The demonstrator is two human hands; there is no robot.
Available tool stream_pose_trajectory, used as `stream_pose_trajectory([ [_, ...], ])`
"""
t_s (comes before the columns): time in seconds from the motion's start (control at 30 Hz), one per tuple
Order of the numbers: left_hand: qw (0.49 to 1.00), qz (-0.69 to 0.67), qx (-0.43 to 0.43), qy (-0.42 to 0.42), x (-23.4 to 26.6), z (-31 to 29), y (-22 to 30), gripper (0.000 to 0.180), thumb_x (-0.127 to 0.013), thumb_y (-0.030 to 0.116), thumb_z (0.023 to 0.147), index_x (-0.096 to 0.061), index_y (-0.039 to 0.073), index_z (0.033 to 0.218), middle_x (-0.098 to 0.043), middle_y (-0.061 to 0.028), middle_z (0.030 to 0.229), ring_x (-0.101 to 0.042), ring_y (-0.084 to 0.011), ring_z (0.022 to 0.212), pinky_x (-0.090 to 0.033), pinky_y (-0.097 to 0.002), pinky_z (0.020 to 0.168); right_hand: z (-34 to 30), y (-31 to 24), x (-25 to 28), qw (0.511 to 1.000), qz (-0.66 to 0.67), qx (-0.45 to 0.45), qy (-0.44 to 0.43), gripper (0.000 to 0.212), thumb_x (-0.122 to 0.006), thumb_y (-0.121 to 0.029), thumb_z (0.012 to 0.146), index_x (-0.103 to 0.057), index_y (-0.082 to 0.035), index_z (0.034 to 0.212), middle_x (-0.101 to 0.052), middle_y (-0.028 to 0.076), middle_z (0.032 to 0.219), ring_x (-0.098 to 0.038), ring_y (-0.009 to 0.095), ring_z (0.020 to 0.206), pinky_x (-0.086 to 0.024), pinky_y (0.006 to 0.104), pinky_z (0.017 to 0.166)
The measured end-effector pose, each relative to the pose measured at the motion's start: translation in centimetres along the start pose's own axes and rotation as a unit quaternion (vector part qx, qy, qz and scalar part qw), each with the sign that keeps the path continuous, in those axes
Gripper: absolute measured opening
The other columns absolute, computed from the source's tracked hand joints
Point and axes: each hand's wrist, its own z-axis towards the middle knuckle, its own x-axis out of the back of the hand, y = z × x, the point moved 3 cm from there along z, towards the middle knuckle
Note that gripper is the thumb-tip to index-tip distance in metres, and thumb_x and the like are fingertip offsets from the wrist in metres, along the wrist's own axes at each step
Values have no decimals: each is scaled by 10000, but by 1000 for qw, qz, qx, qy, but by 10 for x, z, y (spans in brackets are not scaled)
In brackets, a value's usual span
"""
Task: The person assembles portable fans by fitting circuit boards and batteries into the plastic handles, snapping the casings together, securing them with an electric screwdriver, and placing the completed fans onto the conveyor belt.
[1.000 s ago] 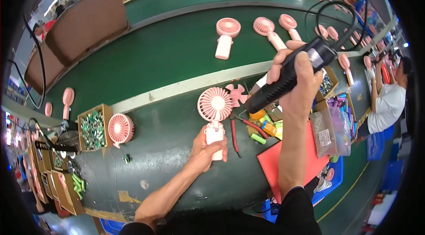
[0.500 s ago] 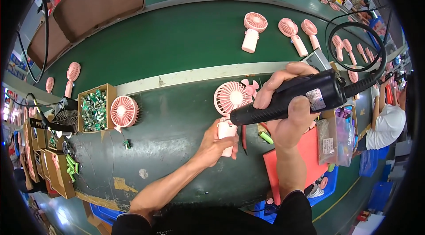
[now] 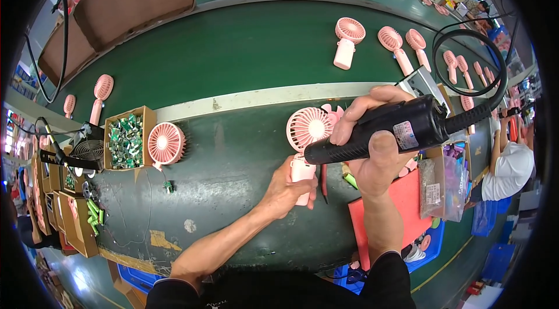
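My left hand (image 3: 285,189) is closed round the pale handle of a pink handheld fan (image 3: 303,174). Its round slatted head (image 3: 310,128) points away from me. My right hand (image 3: 378,146) grips a black electric screwdriver (image 3: 378,130) with a thick cable. The screwdriver's front end meets the fan where handle and head join; its bit is hidden. A loose pink fan blade (image 3: 332,116) shows beside the fan head, partly behind my right fingers. Beneath the screwdriver lies a red-handled tool (image 3: 324,184), partly covered, with a green battery cell (image 3: 350,180) nearby.
A cardboard box of green circuit boards (image 3: 126,140) stands at left, beside another fan head (image 3: 166,144) wired to a small board (image 3: 169,187). Behind the bench runs a green conveyor (image 3: 250,47) bearing several pink fans. A red sheet (image 3: 402,210) and a parts bin (image 3: 432,189) are at right.
The fans on the nearer conveyor have shifted right; a fan on the far belt has shifted slightly left. My grip on fan and screwdriver is unchanged, and the whole view has moved a little.
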Motion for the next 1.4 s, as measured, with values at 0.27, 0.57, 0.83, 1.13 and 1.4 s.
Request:
stream_pose_trajectory([
  [0.27,1000,7,-4,-1,1,-1,0,509,-562,-122,770,-393,-12,1237,-573,-103,861,-606,-177,614,-515,-323,471,-4,7,-2,1000,-7,-11,4,508,-729,33,745,-454,67,1171,-637,181,857,-633,169,679,-527,265,626],
  [0.57,999,38,-4,-6,4,1,-2,458,-606,-73,761,-411,-36,1174,-586,-112,778,-593,-200,546,-489,-334,452,-9,5,-11,993,-102,-24,-44,425,-665,-102,823,-439,26,1160,-617,150,851,-622,186,634,-543,296,586],
  [0.83,1000,4,-4,1,13,4,-13,364,-614,-52,750,-484,-39,1090,-593,-133,829,-609,-219,583,-469,-345,469,-12,9,-8,978,-166,4,-123,532,-751,50,712,-438,0,1138,-618,150,834,-624,137,630,-518,266,574],
  [1.13,998,40,-40,-22,14,4,-17,468,-667,418,868,-526,39,1104,-580,-69,734,-574,-178,585,-455,-307,481,-13,7,-18,983,-149,-47,-99,590,-843,6,647,-490,-3,1119,-629,101,803,-613,113,663,-502,240,593],
  [1.4,997,29,-58,-32,20,7,-25,535,-630,389,912,-396,78,1278,-592,-94,915,-579,-177,579,-473,-287,446,-8,-5,-17,992,-103,6,-72,627,-851,22,628,-486,0,1137,-637,125,869,-621,124,684,-500,248,588],
])
